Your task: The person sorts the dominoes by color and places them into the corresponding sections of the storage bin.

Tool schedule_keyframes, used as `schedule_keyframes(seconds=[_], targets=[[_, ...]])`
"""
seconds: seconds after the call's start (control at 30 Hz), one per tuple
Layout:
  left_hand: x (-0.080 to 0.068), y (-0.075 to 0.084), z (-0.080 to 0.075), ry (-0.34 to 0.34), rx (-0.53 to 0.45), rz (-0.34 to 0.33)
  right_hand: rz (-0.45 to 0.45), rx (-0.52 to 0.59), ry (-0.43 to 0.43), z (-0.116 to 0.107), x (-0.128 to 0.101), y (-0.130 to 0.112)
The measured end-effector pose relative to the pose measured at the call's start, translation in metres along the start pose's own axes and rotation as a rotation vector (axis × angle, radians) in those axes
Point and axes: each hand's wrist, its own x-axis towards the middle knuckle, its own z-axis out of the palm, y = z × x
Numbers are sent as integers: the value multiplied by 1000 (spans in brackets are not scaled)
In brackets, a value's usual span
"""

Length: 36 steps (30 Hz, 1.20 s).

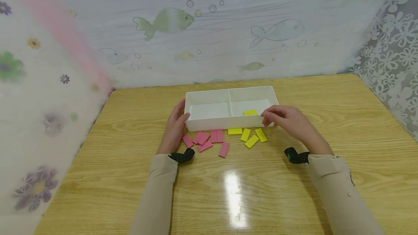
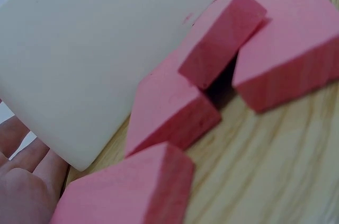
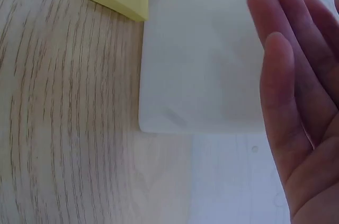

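A white two-compartment box [image 1: 209, 123] stands on the table, its left compartment bare inside. My left hand [image 1: 173, 130] holds its left end, the thumb at the front corner and the fingers along the side wall. Over the right front corner hovers my right hand [image 1: 287, 120], with nothing between its loosely bent fingers [image 3: 280, 68]. Yellow blocks [image 1: 250, 112] lie in the right compartment. Several more yellow blocks [image 1: 251, 141] lie in front of the box on the right. Several pink blocks [image 1: 205, 146] lie in front on the left, some overlapping, as the left wrist view shows close up.
The wood-grain table [image 1: 114, 191] meets a fish-patterned wall covering [image 1: 222, 53] behind the box. A flowered covering [image 1: 49, 111] runs along the left side. Black wrist devices [image 1: 183, 156] sit at both sleeve cuffs.
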Motion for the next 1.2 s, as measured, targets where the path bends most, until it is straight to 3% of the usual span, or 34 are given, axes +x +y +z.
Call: schedule_keyframes(seconds=[0.13, 0.3, 0.4, 0.57, 0.87, 1.2], targets=[[0, 1, 1, 1, -13, 5, 37, -35, -62, 1, 0, 0], [-1, 0, 0, 3, -17, 2, 117, -51, -199, 3, 0, 3], [0, -1, 0, 1, -24, 1, 116, -85, -252, 6, 0, 6], [1, -1, 0, -3, -25, 1, 106, -118, -277, 8, 1, 9], [2, -2, 0, -2, -32, 4, 102, -66, -356, 8, 1, 13], [2, -2, 0, -7, -60, 12, 94, -149, -352, 13, 0, 18]])
